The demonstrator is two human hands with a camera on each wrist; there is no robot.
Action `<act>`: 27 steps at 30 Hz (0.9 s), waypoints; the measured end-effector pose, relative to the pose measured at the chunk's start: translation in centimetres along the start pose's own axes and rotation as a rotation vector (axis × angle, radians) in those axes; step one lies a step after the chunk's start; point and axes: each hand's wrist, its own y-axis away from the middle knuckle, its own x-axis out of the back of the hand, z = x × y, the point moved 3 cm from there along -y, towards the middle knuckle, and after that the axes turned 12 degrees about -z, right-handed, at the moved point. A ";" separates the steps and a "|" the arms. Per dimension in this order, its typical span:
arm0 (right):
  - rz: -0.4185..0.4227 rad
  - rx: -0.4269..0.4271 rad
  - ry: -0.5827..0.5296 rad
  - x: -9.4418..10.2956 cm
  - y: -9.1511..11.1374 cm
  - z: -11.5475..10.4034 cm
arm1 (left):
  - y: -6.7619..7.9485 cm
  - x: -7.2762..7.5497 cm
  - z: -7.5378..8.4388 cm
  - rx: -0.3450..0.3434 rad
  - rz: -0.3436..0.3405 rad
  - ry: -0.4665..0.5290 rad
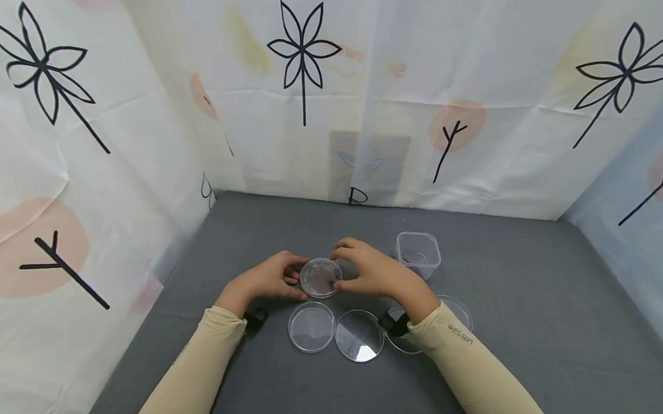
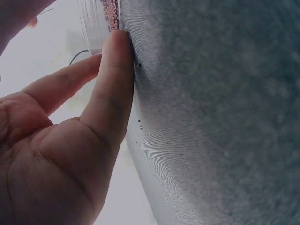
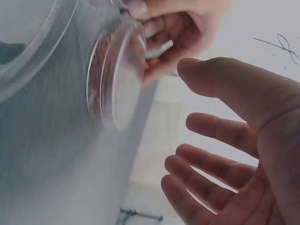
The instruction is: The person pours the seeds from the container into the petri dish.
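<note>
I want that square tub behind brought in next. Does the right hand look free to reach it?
Probably yes: the right hand is open beside the filled petri dish, and nothing stands between it and the square tub.

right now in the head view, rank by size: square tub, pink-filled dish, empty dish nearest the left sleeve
1. Empty dish
2. Square tub, close to it, so unsure
3. Pink-filled dish, partly hidden by the hands

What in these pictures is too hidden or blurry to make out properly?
- Head view: the right hand and its sleeve cover part of the round clear lid behind them.
- Head view: what lies inside the square tub is too small to name.
- Left wrist view: the pink-filled dish is cut off by the top edge.
- Right wrist view: the pink-filled dish is blurred; whether the right fingers touch it is unclear.
</note>
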 end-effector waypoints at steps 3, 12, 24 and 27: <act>0.066 -0.020 0.000 0.8 2.2 0.7 | -0.1 0.0 0.2 -0.010 0.011 -0.006; 0.249 -0.167 0.023 3.3 9.0 4.2 | 1.3 0.1 0.9 0.076 0.059 -0.073; 0.199 -0.322 -0.053 1.8 12.9 8.3 | 3.9 -1.2 1.8 0.031 0.031 -0.184; 0.202 -0.309 -0.069 1.5 13.2 8.8 | 4.3 -1.6 2.1 0.022 0.019 -0.182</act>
